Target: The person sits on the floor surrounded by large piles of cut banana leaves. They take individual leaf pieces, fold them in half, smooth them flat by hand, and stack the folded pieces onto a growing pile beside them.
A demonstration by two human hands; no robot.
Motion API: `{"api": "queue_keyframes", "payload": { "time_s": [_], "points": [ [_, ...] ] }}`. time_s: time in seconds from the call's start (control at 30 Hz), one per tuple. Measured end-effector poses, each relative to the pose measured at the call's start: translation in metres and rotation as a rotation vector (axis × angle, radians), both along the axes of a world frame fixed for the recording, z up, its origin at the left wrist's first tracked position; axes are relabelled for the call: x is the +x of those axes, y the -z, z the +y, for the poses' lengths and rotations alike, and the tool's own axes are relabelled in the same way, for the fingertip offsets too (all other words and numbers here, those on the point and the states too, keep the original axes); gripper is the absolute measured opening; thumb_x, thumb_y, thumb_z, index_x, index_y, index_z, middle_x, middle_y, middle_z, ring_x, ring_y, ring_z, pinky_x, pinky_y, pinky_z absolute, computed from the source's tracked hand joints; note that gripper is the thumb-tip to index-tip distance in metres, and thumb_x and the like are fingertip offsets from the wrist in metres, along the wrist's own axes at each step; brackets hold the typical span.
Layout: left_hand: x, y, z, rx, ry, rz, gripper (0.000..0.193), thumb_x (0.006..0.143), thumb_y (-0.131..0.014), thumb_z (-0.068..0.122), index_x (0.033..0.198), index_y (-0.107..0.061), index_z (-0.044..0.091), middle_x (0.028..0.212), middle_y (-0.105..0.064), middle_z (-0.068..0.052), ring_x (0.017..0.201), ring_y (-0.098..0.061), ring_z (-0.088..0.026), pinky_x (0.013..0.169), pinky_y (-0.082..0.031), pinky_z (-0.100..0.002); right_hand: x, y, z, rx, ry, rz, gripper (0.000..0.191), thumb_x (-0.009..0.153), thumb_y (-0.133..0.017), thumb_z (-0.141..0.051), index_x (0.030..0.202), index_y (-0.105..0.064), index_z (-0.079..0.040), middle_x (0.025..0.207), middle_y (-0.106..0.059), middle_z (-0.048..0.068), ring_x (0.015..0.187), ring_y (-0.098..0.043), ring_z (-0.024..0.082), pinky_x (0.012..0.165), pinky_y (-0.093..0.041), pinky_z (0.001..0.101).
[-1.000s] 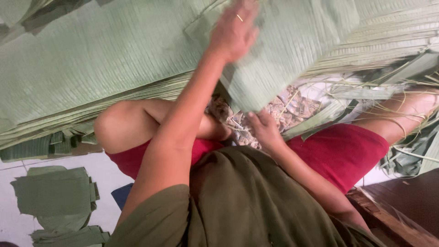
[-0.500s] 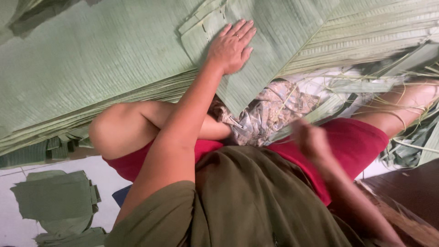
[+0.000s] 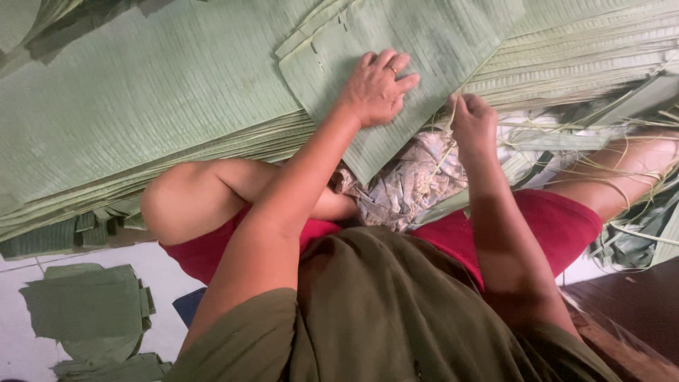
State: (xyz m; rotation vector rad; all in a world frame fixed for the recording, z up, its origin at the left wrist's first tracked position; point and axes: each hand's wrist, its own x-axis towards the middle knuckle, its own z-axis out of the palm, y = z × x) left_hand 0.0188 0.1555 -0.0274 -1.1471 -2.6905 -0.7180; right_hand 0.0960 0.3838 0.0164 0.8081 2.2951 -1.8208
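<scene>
Leaf piece [image 3: 417, 64]: pale green, flat, finely ribbed with close parallel lines, cut to a rough rectangle with small notches on its far-left edge. One corner points down toward the person's lap. It lies on top of the leaf stack [image 3: 141, 120].

Left hand [image 3: 378, 88]: grip spread, palm and fingers pressed flat on the lower middle of the piece; a ring shows on one finger.

Right hand [image 3: 472, 124]: just beside the left, at the piece's right edge. Grip pressed together, fingertips pinching a thin pale leaf strip [image 3: 450, 117]; whether it also touches the edge, cannot tell.

Under and left of the left grip: the stack, many layered sheets, same green, edges showing as thin bands.

Below both grips: patterned cloth [image 3: 410, 184] on the lap, red shorts [image 3: 552, 219], olive shirt.

Right of the right grip: loose strips and trimmings [image 3: 636, 177].

Far lower left: folded green pieces [image 3: 88, 311] on the white floor.
</scene>
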Motion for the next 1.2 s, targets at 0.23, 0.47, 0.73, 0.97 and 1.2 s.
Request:
{"api": "queue_keyframes", "payload": {
  "time_s": [0.23, 0.47, 0.73, 0.97, 1.2],
  "points": [
    [0.000, -0.003, 0.000, 0.042, -0.013, 0.029, 0.039, 0.086, -0.065, 0.026, 0.125, -0.068, 0.024, 0.132, -0.056, -0.011, 0.124, -0.047, -0.031, 0.098, -0.041, -0.052, -0.004, -0.003, -0.014, 0.176, -0.069, 0.095, 0.013, 0.105, -0.066, -0.016, 0.103, -0.072, -0.004, 0.074, -0.060, -0.003, 0.056, -0.043, 0.003, 0.047, -0.032, 0.0212],
    [0.004, -0.018, -0.003, 0.043, -0.095, -0.096, 0.060, 0.087, -0.066, 0.031, 0.146, -0.055, 0.026, 0.153, -0.045, -0.016, 0.141, -0.037, -0.036, 0.112, -0.031, -0.058, 0.019, -0.118, -0.001, -0.260, 0.113, 0.315, 0.009, 0.108, -0.057, -0.014, 0.103, -0.064, -0.011, 0.091, -0.074, 0.010, 0.059, -0.055, 0.007, 0.046, -0.040, 0.0192],
    [-0.056, 0.008, -0.013, 0.345, -0.164, -0.454, 0.081, 0.090, -0.068, 0.037, 0.159, -0.032, 0.019, 0.161, -0.043, -0.014, 0.148, -0.035, -0.034, 0.118, -0.026, -0.056, 0.109, -0.148, -0.031, 1.028, -0.566, 0.133, 0.012, 0.104, -0.057, -0.006, 0.092, -0.060, -0.008, 0.080, -0.062, 0.007, 0.068, -0.061, 0.019, 0.056, -0.051, 0.0363],
    [-0.073, -0.016, -0.081, 0.659, -0.547, -0.835, 0.068, 0.098, -0.060, 0.038, 0.157, -0.040, 0.013, 0.157, -0.049, -0.014, 0.147, -0.043, -0.032, 0.122, -0.029, -0.052, 0.125, -0.057, -0.089, -0.131, -0.164, -0.332, 0.019, 0.109, -0.044, -0.023, 0.101, -0.052, -0.007, 0.081, -0.061, 0.005, 0.063, -0.052, 0.012, 0.050, -0.044, 0.0236],
    [-0.038, -0.059, -0.062, -0.296, -0.432, -0.322, 0.063, 0.104, -0.053, 0.033, 0.159, -0.041, 0.005, 0.156, -0.051, -0.015, 0.148, -0.046, -0.031, 0.128, -0.026, -0.053, 0.126, 0.006, -0.098, -0.182, -0.195, -0.193, 0.020, 0.107, -0.051, -0.026, 0.108, -0.056, -0.006, 0.077, -0.064, 0.004, 0.060, -0.051, 0.010, 0.050, -0.042, 0.0244]
  ]
}}
